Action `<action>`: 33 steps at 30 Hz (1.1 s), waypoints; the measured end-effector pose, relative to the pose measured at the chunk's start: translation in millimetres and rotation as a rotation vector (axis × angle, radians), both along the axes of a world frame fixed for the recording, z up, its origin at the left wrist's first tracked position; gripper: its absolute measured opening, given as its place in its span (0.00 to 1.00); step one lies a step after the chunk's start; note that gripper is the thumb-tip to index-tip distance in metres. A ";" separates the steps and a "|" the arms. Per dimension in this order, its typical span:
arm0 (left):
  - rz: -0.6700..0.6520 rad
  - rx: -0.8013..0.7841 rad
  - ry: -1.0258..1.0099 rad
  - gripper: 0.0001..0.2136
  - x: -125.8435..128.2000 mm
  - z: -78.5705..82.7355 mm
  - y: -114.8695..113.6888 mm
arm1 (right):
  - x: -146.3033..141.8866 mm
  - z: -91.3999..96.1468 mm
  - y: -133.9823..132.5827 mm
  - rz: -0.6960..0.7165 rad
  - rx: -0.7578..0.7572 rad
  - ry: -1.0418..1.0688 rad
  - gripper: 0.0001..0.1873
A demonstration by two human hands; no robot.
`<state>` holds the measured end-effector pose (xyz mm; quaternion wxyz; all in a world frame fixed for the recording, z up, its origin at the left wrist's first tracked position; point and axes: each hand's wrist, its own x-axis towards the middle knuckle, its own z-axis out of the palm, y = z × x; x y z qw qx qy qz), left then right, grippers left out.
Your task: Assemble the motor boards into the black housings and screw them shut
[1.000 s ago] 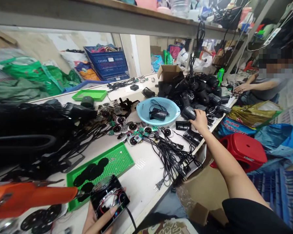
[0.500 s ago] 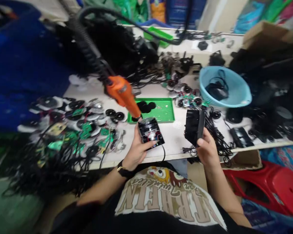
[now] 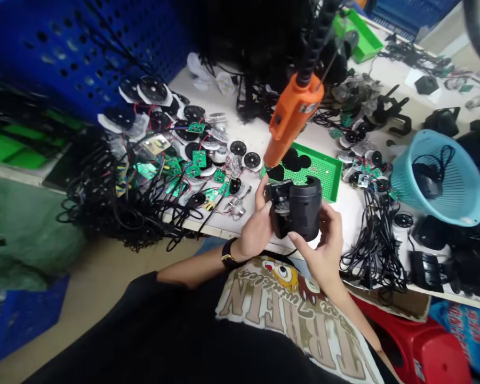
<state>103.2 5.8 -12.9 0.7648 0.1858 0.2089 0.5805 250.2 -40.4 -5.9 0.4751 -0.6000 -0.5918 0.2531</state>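
Note:
In front of my chest, my left hand grips a black plastic housing half with a clear part and a motor-like piece inside. My right hand holds a curved black plastic shell, its thumb at the lower edge. The shell is right up against the housing half; whether the two are joined I cannot tell. Just above my left fingers hangs an orange electric screwdriver, its tip near the housing. Behind the parts lies a green tray with black round discs.
Left on the bench lie several small fans with green circuit boards and tangled black cables. A light-blue basket with a black device stands at right, beside a bundle of cords. A red stool is below the bench edge.
My two hands have come together, bringing the black shell against the housing half. The shell has turned its curved outside toward me. The camera view has swung left.

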 end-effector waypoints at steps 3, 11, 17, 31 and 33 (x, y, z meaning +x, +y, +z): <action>0.005 -0.004 -0.048 0.30 -4.8 -2.3 1.2 | -0.6 2.4 7.8 -0.020 -0.015 0.080 0.41; 0.042 -0.098 -0.101 0.29 -20.6 -11.1 6.3 | 15.3 10.3 27.7 0.125 -0.380 0.850 0.28; 0.059 -0.102 -0.081 0.27 -21.2 -11.0 7.4 | 10.0 4.4 25.0 0.152 -0.387 0.907 0.26; 0.018 0.003 0.028 0.34 -11.1 -12.4 0.4 | 1.0 6.2 8.4 0.027 0.034 -0.236 0.42; 0.010 0.032 0.068 0.34 -10.4 -14.2 -0.8 | -0.5 4.9 8.3 0.030 0.029 -0.222 0.42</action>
